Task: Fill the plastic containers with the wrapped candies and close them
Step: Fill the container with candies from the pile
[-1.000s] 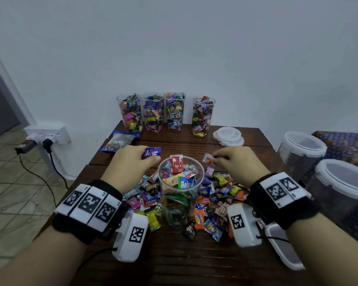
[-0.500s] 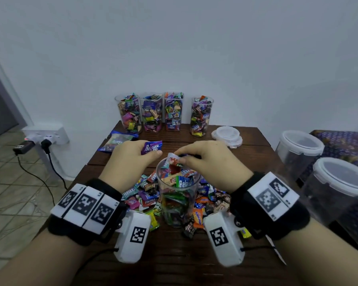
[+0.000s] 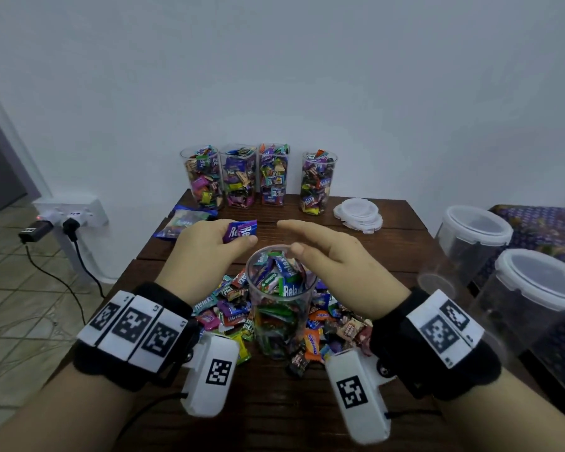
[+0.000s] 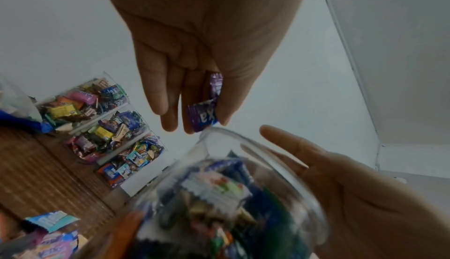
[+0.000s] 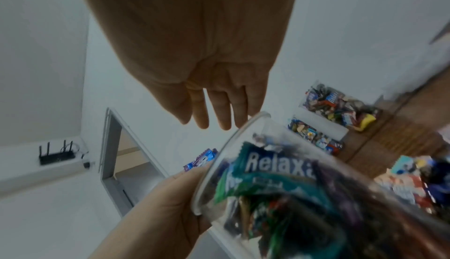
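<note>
While my left hand (image 3: 206, 252) pinches a purple wrapped candy (image 3: 240, 230), my right hand (image 3: 333, 259) hovers flat-fingered, empty, over the clear plastic container (image 3: 281, 308).

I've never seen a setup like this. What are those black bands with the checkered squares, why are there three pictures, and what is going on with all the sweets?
There is no robot here: a person works with bare hands. The black wristbands carry printed marker squares and a small white camera each. One picture comes from a camera on the person's head; the other two look along each hand from the wrists.

On the wooden table stands a clear plastic container, open and nearly full of wrapped candies, with a loose candy pile around its base. Four filled containers line the wall, all without lids, beside a stack of white lids. Two larger lidded tubs stand to the right.

The left hand pinches a purple Relaxa candy just beside the container's rim. The right hand is flat and empty, over the opening.
</note>
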Demonstrator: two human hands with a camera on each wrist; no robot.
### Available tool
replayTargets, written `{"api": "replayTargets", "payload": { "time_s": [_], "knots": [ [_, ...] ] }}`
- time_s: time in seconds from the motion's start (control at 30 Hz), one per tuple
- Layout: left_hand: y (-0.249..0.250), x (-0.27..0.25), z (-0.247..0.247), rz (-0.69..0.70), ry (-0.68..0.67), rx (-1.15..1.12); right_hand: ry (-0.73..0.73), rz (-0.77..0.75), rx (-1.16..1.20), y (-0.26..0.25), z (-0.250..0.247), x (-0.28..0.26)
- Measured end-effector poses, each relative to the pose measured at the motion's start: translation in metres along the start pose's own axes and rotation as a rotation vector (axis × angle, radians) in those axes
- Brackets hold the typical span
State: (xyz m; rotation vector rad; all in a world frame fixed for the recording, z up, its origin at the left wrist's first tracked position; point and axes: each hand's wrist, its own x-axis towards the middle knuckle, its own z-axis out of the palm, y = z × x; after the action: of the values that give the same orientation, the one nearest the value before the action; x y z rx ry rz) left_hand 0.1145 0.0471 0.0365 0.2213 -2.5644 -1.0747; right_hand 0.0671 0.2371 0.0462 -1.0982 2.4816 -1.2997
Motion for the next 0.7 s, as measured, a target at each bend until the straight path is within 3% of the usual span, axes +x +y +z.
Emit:
{"api": "replayTargets", "payload": {
  "time_s": [0.17, 0.37, 0.53, 0.7],
  "knots": [
    [0.008, -0.003, -0.001, 0.018, 0.014, -0.022, 0.116, 0.089, 0.239, 0.021, 0.011, -0.012],
    [0.026, -0.007, 0.002, 0.099, -0.022, 0.037, 0.038, 0.193, 0.503, 0.042, 0.042, -0.027],
    [0.033, -0.006, 0.014, 0.164, -0.144, 0.163, 0.094, 0.138, 0.558, 0.044, 0.059, -0.026],
    [0.031, -0.004, 0.011, 0.176, -0.085, 0.094, 0.126, 0.121, 0.537, 0.046, 0.059, -0.027]
  ]
}}
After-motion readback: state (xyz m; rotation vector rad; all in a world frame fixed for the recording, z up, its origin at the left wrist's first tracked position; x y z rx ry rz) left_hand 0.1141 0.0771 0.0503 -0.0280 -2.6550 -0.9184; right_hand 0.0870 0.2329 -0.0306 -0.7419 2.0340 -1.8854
